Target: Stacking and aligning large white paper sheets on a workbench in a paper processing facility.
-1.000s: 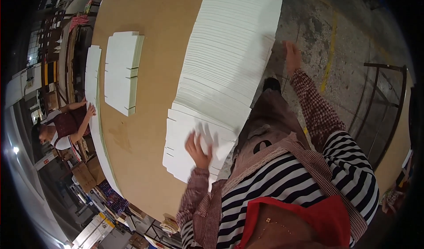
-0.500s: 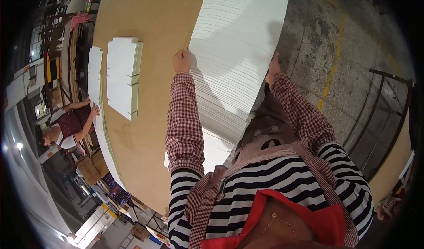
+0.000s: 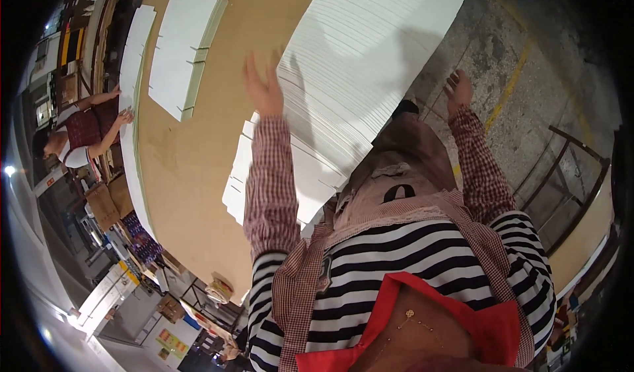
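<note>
A long overlapping row of white card sheets [image 3: 370,48] lies fanned along the right side of the brown table [image 3: 191,174]. My left hand [image 3: 265,88] is at the row's left edge with its fingers spread, slightly blurred, holding nothing. Out past the right edge of the sheets, above the floor, my right hand [image 3: 459,93] is lifted clear of them, its fingers loosely bent and apart. White notched card blanks [image 3: 238,180] show beside and beneath the near end of the row, partly hidden by my left forearm.
Farther left on the table sits a stack of notched white blanks [image 3: 179,48]. A co-worker [image 3: 92,131] stands across the table with both hands at a long white stack [image 3: 135,62]. On the right, a dark metal frame [image 3: 571,194] stands on the concrete floor.
Both hands have let go of the fanned sheets' edges. My right hand has moved out to the right; my left fingers have spread. The view has shifted, uncovering more blanks near my left forearm.
</note>
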The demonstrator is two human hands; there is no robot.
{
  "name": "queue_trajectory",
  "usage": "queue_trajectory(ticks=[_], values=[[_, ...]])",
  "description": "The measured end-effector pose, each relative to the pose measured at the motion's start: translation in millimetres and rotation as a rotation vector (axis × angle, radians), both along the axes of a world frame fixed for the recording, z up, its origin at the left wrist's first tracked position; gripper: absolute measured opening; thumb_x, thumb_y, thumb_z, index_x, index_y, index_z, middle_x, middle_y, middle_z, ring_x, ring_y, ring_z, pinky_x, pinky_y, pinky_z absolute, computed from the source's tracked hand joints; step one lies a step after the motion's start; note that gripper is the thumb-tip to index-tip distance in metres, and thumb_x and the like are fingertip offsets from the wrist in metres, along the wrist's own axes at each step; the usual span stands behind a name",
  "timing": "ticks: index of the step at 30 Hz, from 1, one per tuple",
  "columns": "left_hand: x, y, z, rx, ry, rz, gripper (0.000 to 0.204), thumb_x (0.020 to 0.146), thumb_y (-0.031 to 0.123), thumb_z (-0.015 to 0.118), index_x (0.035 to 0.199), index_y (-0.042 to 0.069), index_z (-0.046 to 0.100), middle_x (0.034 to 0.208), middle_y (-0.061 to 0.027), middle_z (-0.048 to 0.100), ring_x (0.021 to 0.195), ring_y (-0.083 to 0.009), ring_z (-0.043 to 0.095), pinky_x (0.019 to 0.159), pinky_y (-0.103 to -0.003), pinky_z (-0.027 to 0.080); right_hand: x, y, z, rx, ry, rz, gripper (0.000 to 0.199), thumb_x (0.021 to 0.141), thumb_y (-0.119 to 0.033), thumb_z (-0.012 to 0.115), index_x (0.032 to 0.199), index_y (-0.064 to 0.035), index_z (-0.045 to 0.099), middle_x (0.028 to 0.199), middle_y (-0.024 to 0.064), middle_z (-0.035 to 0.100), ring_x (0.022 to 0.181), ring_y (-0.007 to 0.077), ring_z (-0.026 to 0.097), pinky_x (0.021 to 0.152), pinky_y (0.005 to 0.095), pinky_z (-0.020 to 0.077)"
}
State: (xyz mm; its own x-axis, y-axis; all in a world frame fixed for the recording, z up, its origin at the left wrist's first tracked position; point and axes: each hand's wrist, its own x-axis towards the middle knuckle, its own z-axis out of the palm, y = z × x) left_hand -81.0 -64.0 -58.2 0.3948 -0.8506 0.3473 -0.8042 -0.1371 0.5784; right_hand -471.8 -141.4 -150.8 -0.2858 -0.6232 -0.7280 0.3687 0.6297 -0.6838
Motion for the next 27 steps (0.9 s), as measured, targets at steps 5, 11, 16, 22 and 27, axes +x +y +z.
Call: queue_trajectory(ticks=[5,11,16,22,27], values=[[-46.5,198.2,20.8,0.213,-0.122,0.007,0.064,0.080,0.020,0.061,0.135,0.002,0.032,0.139,-0.0224,0.025,0.128,-0.0389,0.024,0.103,-0.048,0.022,8.6,24.6,18.2,-0.439,0.274,0.247,0.027,0.087,-0.021,0.056,0.107,-0.0024,0.056,0.100,0.0069,0.057,0.087,0.0161,0.055,0.073,0.0264,0.0446],[-84.1,312.2,15.1,0.463,-0.254,-0.012,0.093,0.071,0.057,0.062,0.138,0.005,0.024,0.141,-0.0241,0.021,0.130,-0.0420,0.019,0.103,-0.056,0.017,48.8,21.7,46.8,-0.870,0.605,0.633,0.012,0.082,-0.012,0.061,0.090,-0.0043,0.063,0.078,0.0040,0.059,0.070,0.0134,0.056,0.064,0.0244,0.0451],[-92.1,316.1,-3.9,0.487,-0.299,-0.065,0.101,0.067,0.066,0.059,0.138,0.005,0.024,0.141,-0.0245,0.021,0.131,-0.0409,0.018,0.104,-0.055,0.013,62.7,9.1,42.6,-0.986,0.696,0.831,0.009,0.080,-0.011,0.063,0.086,-0.0042,0.063,0.076,0.0063,0.059,0.067,0.0169,0.057,0.062,0.0280,0.0467],[-88.9,305.9,-15.3,0.580,-0.295,-0.174,0.100,0.065,0.060,0.066,0.137,0.004,0.026,0.142,-0.0238,0.020,0.133,-0.0390,0.015,0.105,-0.055,0.009,65.1,10.2,31.9,-0.834,0.810,0.891,0.015,0.074,-0.010,0.067,0.087,-0.0034,0.064,0.078,0.0083,0.056,0.072,0.0204,0.058,0.067,0.0310,0.0478],[-90.6,305.3,-19.9,0.602,-0.334,-0.135,0.090,0.068,0.042,0.072,0.136,0.003,0.027,0.142,-0.0234,0.019,0.133,-0.0382,0.015,0.105,-0.053,0.008,59.5,8.6,34.7,-0.828,0.946,0.785,0.021,0.072,-0.010,0.068,0.091,-0.0033,0.063,0.083,0.0085,0.055,0.077,0.0215,0.057,0.070,0.0324,0.0472]])
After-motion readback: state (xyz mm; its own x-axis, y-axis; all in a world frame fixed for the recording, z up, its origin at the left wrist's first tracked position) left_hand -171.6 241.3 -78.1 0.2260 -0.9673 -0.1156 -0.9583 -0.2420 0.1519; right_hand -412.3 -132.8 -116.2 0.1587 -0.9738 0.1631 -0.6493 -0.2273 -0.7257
